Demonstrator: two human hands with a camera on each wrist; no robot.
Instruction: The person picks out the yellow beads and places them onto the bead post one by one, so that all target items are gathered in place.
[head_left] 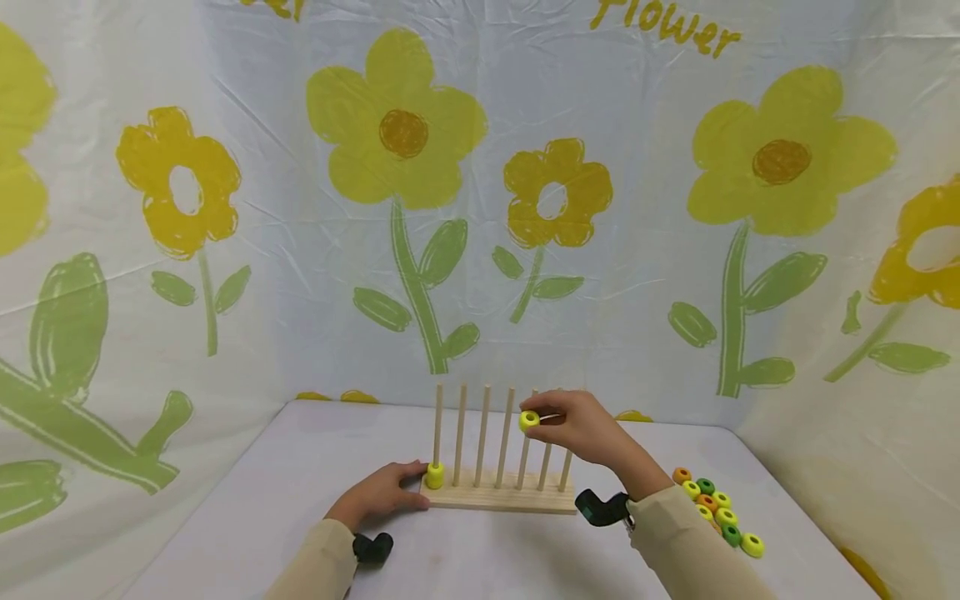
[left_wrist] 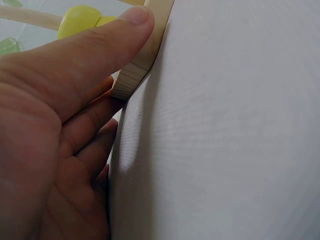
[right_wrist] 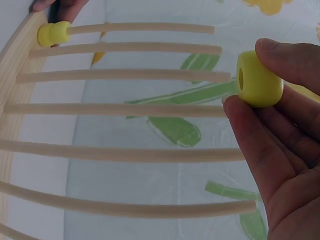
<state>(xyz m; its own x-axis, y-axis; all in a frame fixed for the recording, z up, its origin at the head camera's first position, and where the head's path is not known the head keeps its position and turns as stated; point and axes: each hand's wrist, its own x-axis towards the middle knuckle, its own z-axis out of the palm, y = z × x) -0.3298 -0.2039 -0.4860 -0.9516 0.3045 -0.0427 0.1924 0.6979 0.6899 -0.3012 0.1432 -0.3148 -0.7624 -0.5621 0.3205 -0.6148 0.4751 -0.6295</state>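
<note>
My right hand (head_left: 588,427) pinches a yellow bead (right_wrist: 266,82) between thumb and fingers, its hole showing. In the head view the bead is level with the upper part of the pegs, over the right half of a wooden peg stand (head_left: 502,500). Two yellow beads (head_left: 435,477) sit stacked low on the stand's leftmost peg (head_left: 438,425); the other pegs are bare. My left hand (head_left: 381,493) grips the stand's left end. In the left wrist view its thumb (left_wrist: 100,50) lies on the front of the base, fingers behind the end.
A cluster of loose yellow, orange and green beads (head_left: 708,502) lies on the white tabletop (head_left: 247,517), right of my right forearm. One yellow bead (head_left: 752,545) lies at the cluster's near right. A flower-printed cloth (head_left: 480,292) hangs behind and beside the table.
</note>
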